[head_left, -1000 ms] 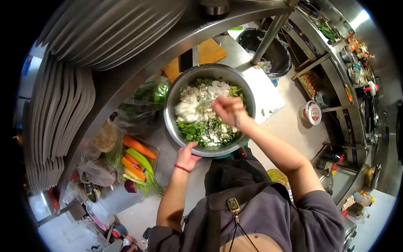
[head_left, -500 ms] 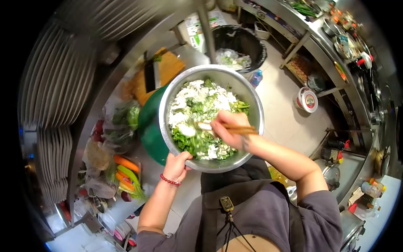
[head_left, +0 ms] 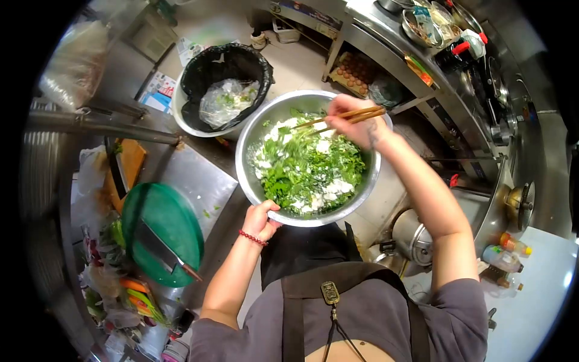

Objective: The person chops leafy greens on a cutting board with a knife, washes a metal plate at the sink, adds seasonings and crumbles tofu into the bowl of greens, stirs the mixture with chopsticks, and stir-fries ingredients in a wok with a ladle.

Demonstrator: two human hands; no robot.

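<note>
A large steel mixing bowl (head_left: 246, 187) is held up in front of my body. My left hand (head_left: 262, 221) grips its near rim, thumb on top. Inside lie chopped green leaves (head_left: 304, 160) with clumps of white powder (head_left: 333, 190) among them. My right hand (head_left: 353, 123) is closed around a pair of wooden chopsticks (head_left: 371, 113) above the bowl's far right side. Their tips reach into the leaves and powder.
Left, a steel table carries a green round cutting board (head_left: 175, 211) with a cleaver (head_left: 158, 244) on it. A black-lined trash bin (head_left: 226, 60) stands beyond the bowl. At right are a lidded pot (head_left: 413, 235), an egg tray (head_left: 356, 73) and a steel counter (head_left: 386, 30).
My right hand has moved up and away with the chopsticks. More green now shows on top of the mixture. My view has turned and shifted, bringing the cleaver on the green board into sight.
</note>
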